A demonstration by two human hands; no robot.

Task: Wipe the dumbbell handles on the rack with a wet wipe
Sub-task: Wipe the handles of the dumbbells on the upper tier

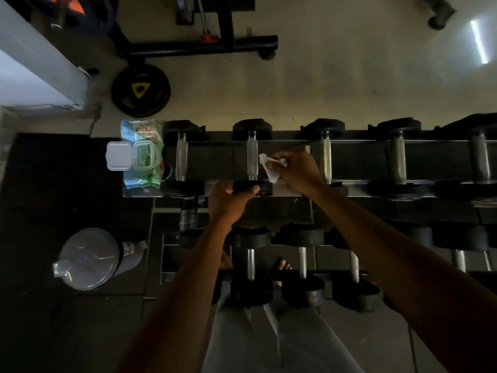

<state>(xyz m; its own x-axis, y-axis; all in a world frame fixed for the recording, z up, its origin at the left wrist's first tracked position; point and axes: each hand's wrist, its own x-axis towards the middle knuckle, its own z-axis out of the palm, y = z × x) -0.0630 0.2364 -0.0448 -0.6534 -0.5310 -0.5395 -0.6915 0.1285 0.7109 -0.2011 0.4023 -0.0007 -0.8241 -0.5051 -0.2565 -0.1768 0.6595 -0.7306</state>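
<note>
White wet wipe (271, 168) is bunching in my right hand (298, 172), fingers pinching it beside 2nd handle (252, 162); left hand (228, 199) is gripping its near head (252, 188). Next: wrap wipe round handle & rub.

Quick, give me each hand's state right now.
Left hand: grips the near head of a dumbbell on the top rack.
Right hand: holds a wet wipe.

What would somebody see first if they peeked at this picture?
Probably the two bare arms reaching to the top shelf of the dark metal rack: the right hand pinches a crumpled white wet wipe beside a shiny steel dumbbell handle, while the left hand holds that dumbbell's black near end. At the rack's left end lies a blue-green wipes pack, lid open.
</note>
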